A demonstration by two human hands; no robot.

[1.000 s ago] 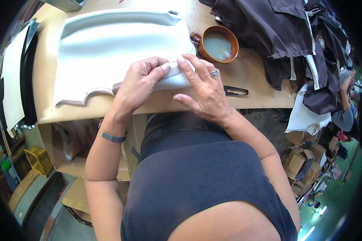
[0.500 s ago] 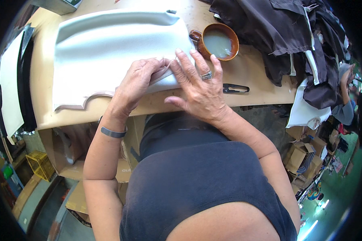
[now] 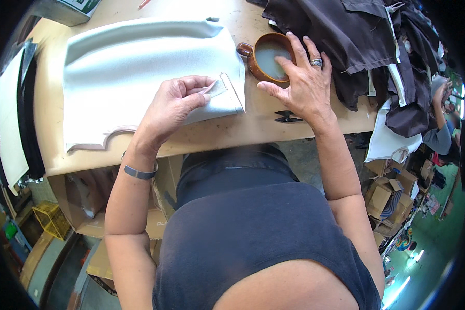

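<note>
A white sheet of thick material (image 3: 139, 64), perhaps leather or fabric, lies flat with a curved notch along its near edge. My left hand (image 3: 173, 106) pinches a small folded flap at its near right part, thumb against fingers; the flap's underside looks greyish. Stitching or a cut line shows beside the flap. My right hand (image 3: 311, 88) is over a brown mug (image 3: 251, 64) of cloudy whitish liquid. Its fingers are spread, and the index fingertip appears dipped into the liquid. Dark thread snips (image 3: 288, 117) lie just below that hand.
A heap of dark brown cloth (image 3: 361, 46) covers the far right of the table (image 3: 49, 108), with a white piece (image 3: 390, 139) hanging under it. A metal can (image 3: 70, 11) stands far left. Cardboard boxes (image 3: 390, 199) are on the right; another person's arm (image 3: 439, 111) shows beyond.
My right hand has moved from the white sheet rightward to the mug. The left hand keeps hold of the flap, now in plain view, and the sheet has shifted slightly left.
</note>
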